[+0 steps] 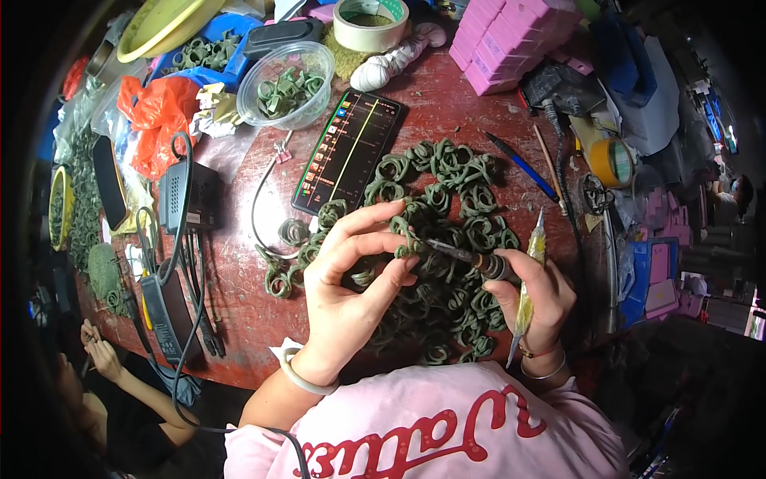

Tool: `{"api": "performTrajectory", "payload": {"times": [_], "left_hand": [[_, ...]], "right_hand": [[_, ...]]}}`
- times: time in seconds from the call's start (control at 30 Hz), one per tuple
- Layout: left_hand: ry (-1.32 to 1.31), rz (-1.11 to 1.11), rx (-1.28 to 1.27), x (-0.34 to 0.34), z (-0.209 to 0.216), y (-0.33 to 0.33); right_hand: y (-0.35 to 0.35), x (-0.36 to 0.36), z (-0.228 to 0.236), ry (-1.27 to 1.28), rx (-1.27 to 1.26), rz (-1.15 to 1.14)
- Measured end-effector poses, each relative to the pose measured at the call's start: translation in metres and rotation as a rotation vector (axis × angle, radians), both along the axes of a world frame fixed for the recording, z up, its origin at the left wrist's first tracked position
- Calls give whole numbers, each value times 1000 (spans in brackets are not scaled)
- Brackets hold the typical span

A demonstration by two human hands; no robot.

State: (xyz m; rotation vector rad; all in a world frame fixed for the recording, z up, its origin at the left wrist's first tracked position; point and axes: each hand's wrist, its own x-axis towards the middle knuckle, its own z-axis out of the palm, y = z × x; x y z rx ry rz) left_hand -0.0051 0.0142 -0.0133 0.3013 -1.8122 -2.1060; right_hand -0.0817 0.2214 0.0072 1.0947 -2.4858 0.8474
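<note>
My left hand (343,279) pinches a small dark green ring-shaped piece (408,230) between thumb and fingers, above a heap of similar pieces. Closed around a pen-like tool (488,266) with a dark handle and thin metal tip is my right hand (538,299). That tip points left and reaches the held piece; whether it touches cannot be made out. A slim tool with a yellow wrapped middle and pointed ends (523,307) is also tucked in my right hand. Below and around both hands lies the heap of curled green rings (431,307), partly hidden by them.
Beyond the heap lies a phone (347,152) with its screen lit. A clear tub (315,112) of green pieces, pink blocks (511,44) and a blue pen (523,166) are farther back. Black boxes with cables (187,195) stand left. Another person's hands (104,355) show lower left.
</note>
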Motion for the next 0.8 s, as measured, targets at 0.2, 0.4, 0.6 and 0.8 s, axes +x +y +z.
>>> {"api": "performTrajectory", "payload": {"times": [0.2, 0.4, 0.6, 0.8], "left_hand": [[-52, -26, 93, 0, 0, -1], [-60, -35, 222, 0, 3, 0], [-60, -62, 396, -1, 2, -1], [-89, -62, 423, -1, 4, 0]], "right_hand": [[1, 0, -1, 0, -2, 1], [1, 0, 0, -3, -6, 10], [3, 1, 1, 6, -42, 18], [4, 2, 2, 16, -52, 15]]}}
